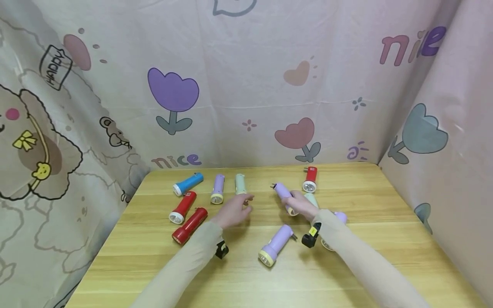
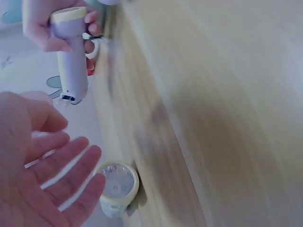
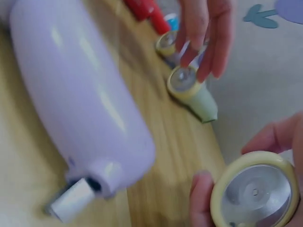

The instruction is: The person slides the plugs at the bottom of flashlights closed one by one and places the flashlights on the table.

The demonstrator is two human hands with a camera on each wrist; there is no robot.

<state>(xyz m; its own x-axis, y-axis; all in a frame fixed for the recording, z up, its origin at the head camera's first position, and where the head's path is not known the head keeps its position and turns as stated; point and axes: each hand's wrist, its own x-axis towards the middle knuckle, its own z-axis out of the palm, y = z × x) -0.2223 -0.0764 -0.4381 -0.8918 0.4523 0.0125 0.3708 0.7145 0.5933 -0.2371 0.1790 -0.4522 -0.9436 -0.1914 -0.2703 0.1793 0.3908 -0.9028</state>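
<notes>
My right hand (image 1: 302,204) grips a purple flashlight (image 1: 283,191) near its head, and the end with metal plug prongs points away to the back left. In the right wrist view the round lens (image 3: 255,195) of this flashlight shows between thumb and fingers. My left hand (image 1: 233,211) holds nothing; its fingers are spread and loosely bent in the left wrist view. Close by it lies a pale green flashlight (image 1: 240,184), its head partly behind the hand. Between the two forearms, another purple flashlight (image 1: 278,244) rests on the table with its plug prongs folded out.
On the wooden table's (image 1: 239,282) left side lie a blue flashlight (image 1: 188,184), two red flashlights (image 1: 185,205) and a purple flashlight (image 1: 218,188). A red flashlight (image 1: 310,179) sits back right; a green flashlight (image 1: 311,199) and a purple flashlight (image 1: 341,217) are partly hidden by my right arm.
</notes>
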